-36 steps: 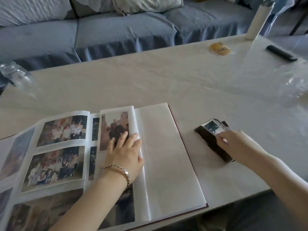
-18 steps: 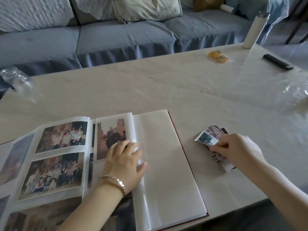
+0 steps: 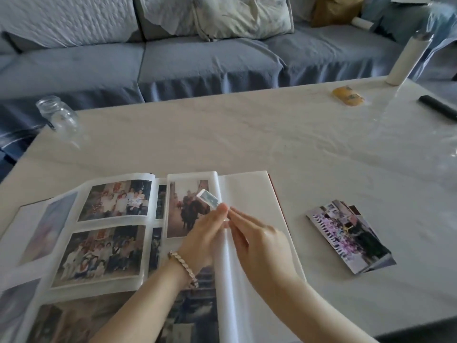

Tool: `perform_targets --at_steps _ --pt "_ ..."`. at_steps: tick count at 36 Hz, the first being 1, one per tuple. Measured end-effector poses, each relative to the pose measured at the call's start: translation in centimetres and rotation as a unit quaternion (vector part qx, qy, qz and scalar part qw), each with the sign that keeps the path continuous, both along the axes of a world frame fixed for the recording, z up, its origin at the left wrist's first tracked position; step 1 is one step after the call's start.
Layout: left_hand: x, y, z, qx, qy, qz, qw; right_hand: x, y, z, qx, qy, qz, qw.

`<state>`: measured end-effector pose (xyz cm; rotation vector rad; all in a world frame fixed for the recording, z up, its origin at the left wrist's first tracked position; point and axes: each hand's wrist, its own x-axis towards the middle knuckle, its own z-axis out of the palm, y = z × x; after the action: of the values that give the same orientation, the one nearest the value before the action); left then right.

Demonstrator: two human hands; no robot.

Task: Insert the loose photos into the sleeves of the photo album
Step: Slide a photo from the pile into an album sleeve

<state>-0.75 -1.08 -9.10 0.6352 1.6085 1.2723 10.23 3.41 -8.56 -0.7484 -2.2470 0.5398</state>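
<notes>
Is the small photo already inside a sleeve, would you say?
Out: the left hand pinches the small white-bordered photo above the open photo album.

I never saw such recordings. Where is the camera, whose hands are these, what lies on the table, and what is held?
There is no machine: a person works with bare hands, and one camera worn on the head looks forward and down. Every picture is from that view. On the table lies an open photo album, with filled sleeves on its left pages and a blank page on the right. Beside it, to the right, is a stack of loose photos. Farther off are a glass jar and a white bottle. The left hand, with a bracelet, seems to pinch a small photo at its fingers; the right hand has straight fingers that meet them above the album.
</notes>
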Motion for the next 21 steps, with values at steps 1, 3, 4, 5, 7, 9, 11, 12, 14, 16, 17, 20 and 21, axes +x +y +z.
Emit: perform_targets --at_steps 1,3,4,5,7,9,11,12,14,16,17,20,21 --pt "-0.1 0.2 0.0 -0.018 0.001 0.033 0.999 -0.4 -0.4 -0.3 -0.017 -0.014 0.030 0.999" --pt "-0.4 0.2 -0.1 -0.054 0.007 0.085 0.995 -0.7 -0.8 -0.8 -0.078 -0.033 0.078 0.993" --pt "-0.8 0.0 -0.4 -0.058 0.020 0.099 0.993 -0.7 -0.7 -0.9 -0.116 -0.041 0.090 0.988" --pt "-1.0 -0.2 -0.5 -0.075 0.046 0.113 0.990 -0.5 -0.4 -1.1 -0.150 -0.054 0.091 0.983" --pt "-1.2 -0.8 -0.4 -0.116 0.119 0.118 0.979 0.0 1.1 -2.0 -0.166 -0.086 0.046 0.981" --pt "-1.3 -0.9 -0.6 -0.133 0.175 0.112 0.969 0.3 3.2 -2.9 -0.174 -0.141 -0.012 0.974" --pt "-1.3 -0.7 -0.5 -0.128 0.207 0.108 0.964 0.1 5.1 -3.5 -0.175 -0.210 -0.046 0.961" --pt "-1.6 -0.6 -0.5 -0.127 0.220 0.115 0.960 0.0 5.9 -3.6 -0.173 -0.245 -0.053 0.953" --pt "-2.2 -0.3 -0.5 -0.138 0.251 0.127 0.949 -0.4 7.1 -3.9 -0.172 -0.297 -0.052 0.938" --pt "-2.9 0.0 -0.5 -0.149 0.276 0.140 0.939 -1.0 7.9 -4.0 -0.180 -0.324 -0.047 0.927" --pt "-3.2 0.3 -0.5 -0.152 0.281 0.143 0.937 -1.3 8.1 -4.1 -0.187 -0.332 -0.048 0.923" --pt "-3.9 1.0 -0.5 -0.176 0.313 0.135 0.924 -1.7 8.1 -4.4 -0.201 -0.328 -0.070 0.920" --pt "-4.0 1.2 -0.4 -0.184 0.327 0.131 0.918 -1.8 8.0 -4.5 -0.199 -0.323 -0.078 0.922"
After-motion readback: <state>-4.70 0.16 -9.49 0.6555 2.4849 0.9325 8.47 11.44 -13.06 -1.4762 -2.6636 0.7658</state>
